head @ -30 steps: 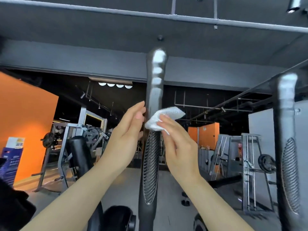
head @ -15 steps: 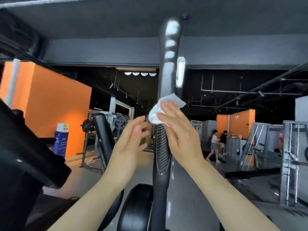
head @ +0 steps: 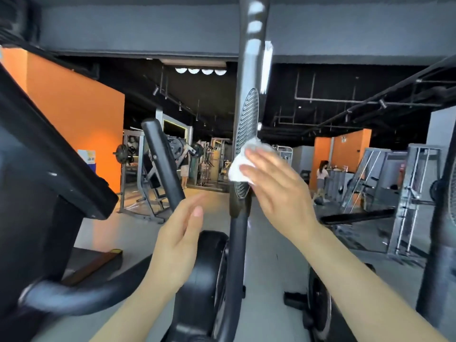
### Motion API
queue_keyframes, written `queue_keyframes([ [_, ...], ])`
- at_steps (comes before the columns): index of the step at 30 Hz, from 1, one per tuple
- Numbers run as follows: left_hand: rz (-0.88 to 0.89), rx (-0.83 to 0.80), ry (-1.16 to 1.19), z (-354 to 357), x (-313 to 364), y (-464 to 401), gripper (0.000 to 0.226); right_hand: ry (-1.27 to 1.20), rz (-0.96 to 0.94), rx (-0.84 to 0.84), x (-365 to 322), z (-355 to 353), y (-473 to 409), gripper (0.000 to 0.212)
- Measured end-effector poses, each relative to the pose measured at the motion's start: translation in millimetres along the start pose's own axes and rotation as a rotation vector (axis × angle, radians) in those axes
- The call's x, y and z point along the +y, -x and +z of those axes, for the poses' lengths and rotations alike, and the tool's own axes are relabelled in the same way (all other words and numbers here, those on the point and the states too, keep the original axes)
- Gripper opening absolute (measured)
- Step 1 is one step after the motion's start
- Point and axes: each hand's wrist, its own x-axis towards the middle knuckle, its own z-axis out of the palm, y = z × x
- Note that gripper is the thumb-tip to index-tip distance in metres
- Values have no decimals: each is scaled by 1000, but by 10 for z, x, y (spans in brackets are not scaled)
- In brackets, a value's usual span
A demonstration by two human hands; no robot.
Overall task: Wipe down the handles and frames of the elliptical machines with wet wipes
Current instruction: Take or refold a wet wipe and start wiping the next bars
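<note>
Two bare hands are up in front of us at the tall dark grey elliptical handle (head: 244,134), an upright bar with an oval ribbed grip panel on its face. Our right hand (head: 278,191) presses a crumpled white wet wipe (head: 238,166) against the lower part of that ribbed panel; the fingers (head: 261,154) lie nearly straight over the wipe, flat against it rather than curled round the bar. The wipe sits between our palm and the handle, bunched toward the handle's left side. Our left hand (head: 180,240) hovers lower and to the left of the handle, apart from it, with fingers loose and straight and grasping nothing; its edges are blurred.

Below the handle we see the rounded black flywheel housing (head: 207,270) of the machine, standing on the grey gym floor (head: 266,243). At the left a large black console and curved arm (head: 49,183) of a neighbouring machine fill the view. Farther back stand an orange wall (head: 74,112), grey weight racks (head: 148,174) and a person in light clothes (head: 321,177) near an orange pillar.
</note>
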Motion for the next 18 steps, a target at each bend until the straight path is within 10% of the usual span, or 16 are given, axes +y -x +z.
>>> queue_keyframes([
  [10,330,114,-1134,-331,-512,621,45,-104,-17,-274,106,140,349,28],
  [18,277,95,-1222,-473,-703,738,50,-73,-117,-497,-492,225,1440,39],
])
